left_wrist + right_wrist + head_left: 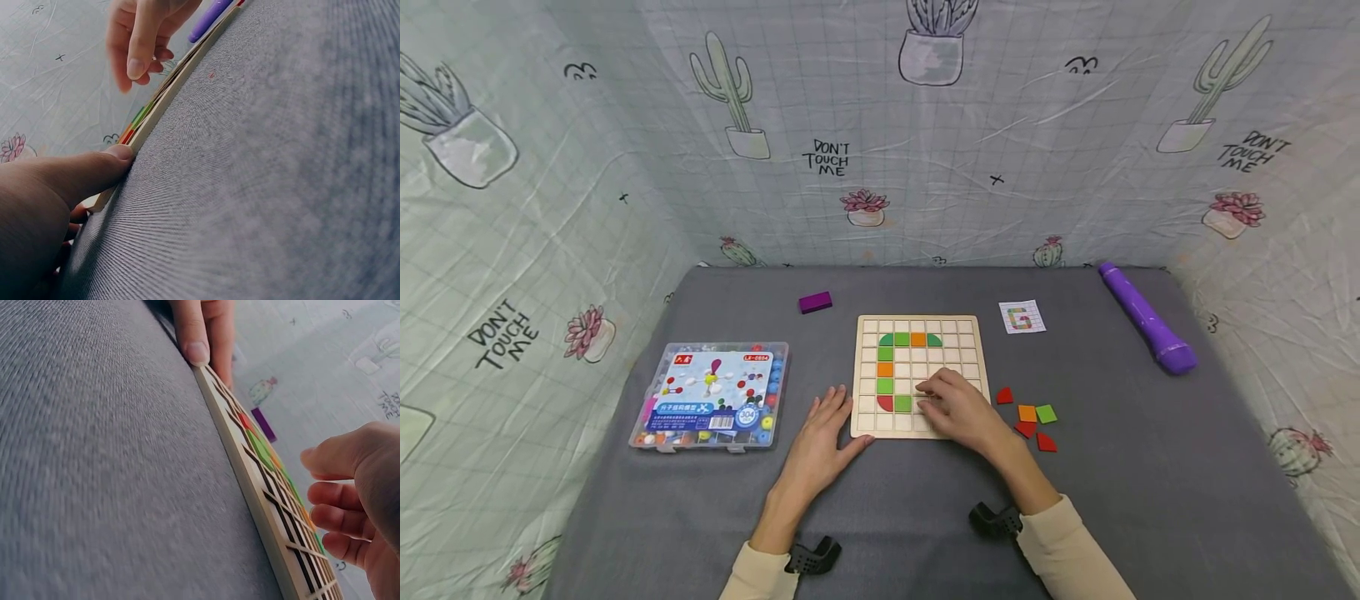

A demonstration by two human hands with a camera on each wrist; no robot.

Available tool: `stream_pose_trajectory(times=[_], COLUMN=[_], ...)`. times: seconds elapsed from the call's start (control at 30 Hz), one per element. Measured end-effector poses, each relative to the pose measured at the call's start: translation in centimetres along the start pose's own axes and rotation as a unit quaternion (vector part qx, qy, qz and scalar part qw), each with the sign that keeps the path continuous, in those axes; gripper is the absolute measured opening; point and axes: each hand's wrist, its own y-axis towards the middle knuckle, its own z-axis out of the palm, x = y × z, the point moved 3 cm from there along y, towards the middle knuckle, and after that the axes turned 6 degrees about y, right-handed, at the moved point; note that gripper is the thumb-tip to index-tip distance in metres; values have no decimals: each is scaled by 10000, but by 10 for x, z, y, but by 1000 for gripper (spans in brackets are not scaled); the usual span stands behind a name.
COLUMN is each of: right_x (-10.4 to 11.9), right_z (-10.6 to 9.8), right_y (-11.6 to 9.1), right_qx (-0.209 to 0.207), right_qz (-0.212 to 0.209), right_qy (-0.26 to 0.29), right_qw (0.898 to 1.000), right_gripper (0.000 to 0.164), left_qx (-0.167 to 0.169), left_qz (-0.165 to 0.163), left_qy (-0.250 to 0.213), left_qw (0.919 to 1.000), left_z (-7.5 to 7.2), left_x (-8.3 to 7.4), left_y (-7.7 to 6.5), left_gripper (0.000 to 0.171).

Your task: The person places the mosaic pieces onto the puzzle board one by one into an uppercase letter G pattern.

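Head view shows hands at the board, left touching, right above.

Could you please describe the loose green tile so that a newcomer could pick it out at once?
On the grey table, find the wooden board. Just to its right lies a small cluster of loose tiles. The green tile is the cluster's only green piece; its neighbours are red or orange.

Two hands — one board, one card — five loose tiles.
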Motion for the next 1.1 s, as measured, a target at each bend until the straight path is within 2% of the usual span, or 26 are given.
stream_pose_trajectory(times=[0.27,0.5,0.87,1.1], right_x=[-11,-18,-28,-38], right_z=[-14,-26,-37,-47], right_y=[-12,-21,-34,-44], right_qx=[-269,-518,-517,-427], right_qz=[138,66,424,799], right_qy=[82,115,-44,-73], right_qw=[9995,9986,9978,9959], right_gripper=[21,22,24,26], left_qx=[13,7,-6,-4], left_qz=[0,1,6,-11], left_qy=[-49,-39,-43,-57], left_qw=[10000,10000,10000,10000], left_z=[0,0,3,2], left_x=[1,1,2,2], left_y=[1,1,1,0], left_gripper=[75,75,75,75])
